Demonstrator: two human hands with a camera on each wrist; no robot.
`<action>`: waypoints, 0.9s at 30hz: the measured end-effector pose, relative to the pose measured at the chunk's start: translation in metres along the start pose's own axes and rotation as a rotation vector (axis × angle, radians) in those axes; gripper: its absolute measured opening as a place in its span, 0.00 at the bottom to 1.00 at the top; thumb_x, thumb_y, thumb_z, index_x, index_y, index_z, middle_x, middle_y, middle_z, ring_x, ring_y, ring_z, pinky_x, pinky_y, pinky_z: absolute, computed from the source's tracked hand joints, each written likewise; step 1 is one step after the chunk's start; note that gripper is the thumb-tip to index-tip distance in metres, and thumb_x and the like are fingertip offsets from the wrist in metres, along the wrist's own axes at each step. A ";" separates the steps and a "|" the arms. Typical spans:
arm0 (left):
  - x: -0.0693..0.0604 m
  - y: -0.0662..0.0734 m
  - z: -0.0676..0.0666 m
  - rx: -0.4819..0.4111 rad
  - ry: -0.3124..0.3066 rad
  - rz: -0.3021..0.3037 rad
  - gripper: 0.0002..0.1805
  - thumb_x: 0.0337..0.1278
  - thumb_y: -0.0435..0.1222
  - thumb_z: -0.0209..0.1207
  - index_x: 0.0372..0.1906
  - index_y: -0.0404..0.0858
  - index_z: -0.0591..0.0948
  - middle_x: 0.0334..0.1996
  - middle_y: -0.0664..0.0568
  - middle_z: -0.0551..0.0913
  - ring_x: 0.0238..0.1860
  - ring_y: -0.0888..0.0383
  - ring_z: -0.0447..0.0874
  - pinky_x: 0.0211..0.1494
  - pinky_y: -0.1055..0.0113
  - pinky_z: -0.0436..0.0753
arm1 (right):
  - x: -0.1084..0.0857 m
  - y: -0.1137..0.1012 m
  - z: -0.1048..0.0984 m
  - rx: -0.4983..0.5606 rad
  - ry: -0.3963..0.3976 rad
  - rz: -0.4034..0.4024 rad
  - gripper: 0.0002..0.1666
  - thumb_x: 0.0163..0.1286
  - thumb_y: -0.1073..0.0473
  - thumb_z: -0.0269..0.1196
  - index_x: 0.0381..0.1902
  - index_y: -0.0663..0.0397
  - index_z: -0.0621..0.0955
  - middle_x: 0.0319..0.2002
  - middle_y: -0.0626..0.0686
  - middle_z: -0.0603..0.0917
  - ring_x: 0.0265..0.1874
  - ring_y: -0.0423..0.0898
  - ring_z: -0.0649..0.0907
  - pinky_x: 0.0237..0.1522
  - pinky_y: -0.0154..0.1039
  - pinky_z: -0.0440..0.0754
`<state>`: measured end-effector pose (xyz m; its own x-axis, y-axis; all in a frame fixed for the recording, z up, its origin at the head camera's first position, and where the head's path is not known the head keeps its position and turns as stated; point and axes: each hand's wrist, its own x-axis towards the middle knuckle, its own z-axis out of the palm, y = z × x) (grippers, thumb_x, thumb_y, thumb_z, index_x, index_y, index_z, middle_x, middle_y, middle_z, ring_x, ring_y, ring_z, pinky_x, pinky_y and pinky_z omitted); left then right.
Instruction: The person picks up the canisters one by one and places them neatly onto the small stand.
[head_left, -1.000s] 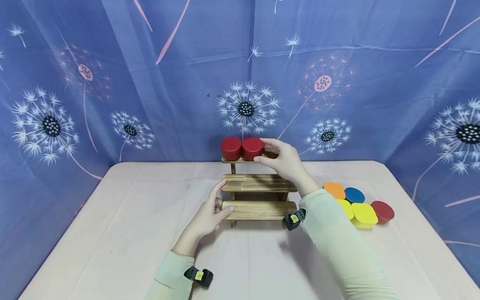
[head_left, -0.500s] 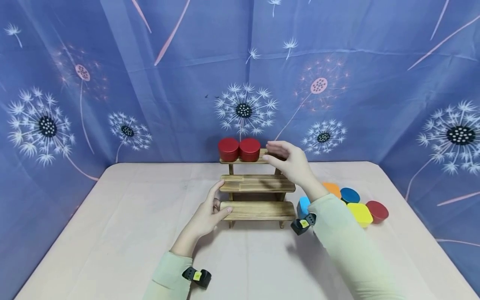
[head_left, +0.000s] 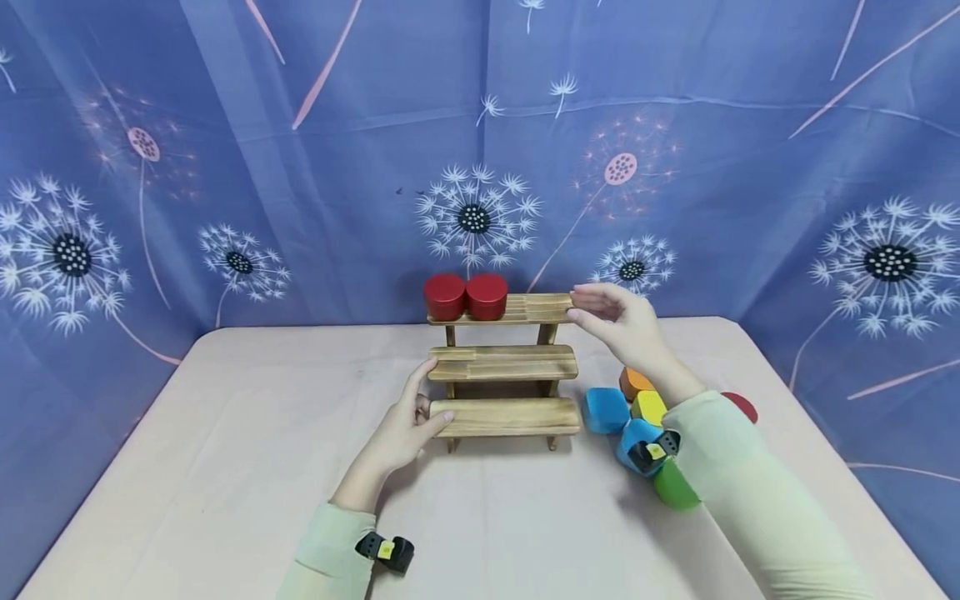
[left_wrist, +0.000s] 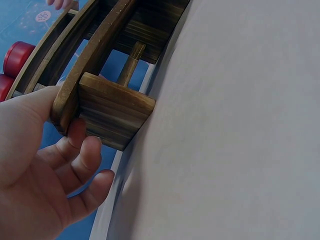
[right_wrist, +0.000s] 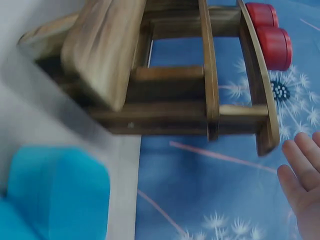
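Observation:
A three-tier wooden display stand (head_left: pixel 517 417) stands near the back of the table. Two round red tins, a left one (head_left: pixel 445 297) and a right one (head_left: pixel 487 297), sit side by side on the left part of its top shelf. My left hand (head_left: pixel 393 433) holds the stand's left end, thumb over the bottom shelf and index finger reaching up to the middle shelf. In the left wrist view the other fingers curl loosely beside the wood. My right hand (head_left: pixel 630 329) is beside the top shelf's right end, fingers extended, holding nothing.
Right of the stand lie a blue block (head_left: pixel 606 410), another blue one (head_left: pixel 637 446) partly behind the wrist camera, a yellow piece (head_left: pixel 648 408), an orange one (head_left: pixel 635 382), a green one (head_left: pixel 677 486) and a red one (head_left: pixel 741 407), some partly hidden by the right arm. A patterned blue curtain (head_left: pixel 360 208) hangs behind.
My right hand has let go of the right red tin and moved right along the top shelf to its end. The left hand keeps its hold. The view has shifted slightly right.

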<state>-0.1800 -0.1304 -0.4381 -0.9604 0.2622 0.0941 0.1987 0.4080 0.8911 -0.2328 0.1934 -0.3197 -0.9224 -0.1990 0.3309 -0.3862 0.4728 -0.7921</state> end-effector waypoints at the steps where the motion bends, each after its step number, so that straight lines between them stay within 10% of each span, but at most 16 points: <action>1: 0.000 0.000 0.000 0.000 -0.001 -0.001 0.44 0.59 0.41 0.61 0.71 0.66 0.48 0.23 0.52 0.68 0.20 0.62 0.66 0.19 0.71 0.69 | -0.002 0.002 -0.003 -0.008 0.005 0.001 0.25 0.65 0.53 0.63 0.58 0.57 0.76 0.54 0.59 0.81 0.51 0.47 0.82 0.47 0.23 0.78; 18: -0.001 0.000 -0.002 -0.003 0.000 0.000 0.45 0.60 0.40 0.61 0.72 0.67 0.46 0.23 0.52 0.68 0.18 0.62 0.65 0.18 0.71 0.69 | -0.037 0.023 -0.053 -0.139 -0.013 0.092 0.27 0.68 0.52 0.60 0.60 0.59 0.73 0.55 0.62 0.78 0.43 0.27 0.78 0.44 0.17 0.74; 27: -0.002 0.003 -0.001 -0.007 -0.007 0.008 0.44 0.60 0.40 0.61 0.71 0.68 0.47 0.23 0.52 0.68 0.18 0.63 0.65 0.18 0.72 0.68 | -0.053 0.050 -0.075 -0.357 0.007 0.159 0.28 0.64 0.41 0.61 0.57 0.48 0.78 0.53 0.53 0.82 0.50 0.49 0.82 0.42 0.12 0.70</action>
<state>-0.1782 -0.1304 -0.4357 -0.9575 0.2713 0.0978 0.2045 0.3994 0.8937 -0.2034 0.2915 -0.3384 -0.9703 -0.0943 0.2228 -0.2136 0.7662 -0.6061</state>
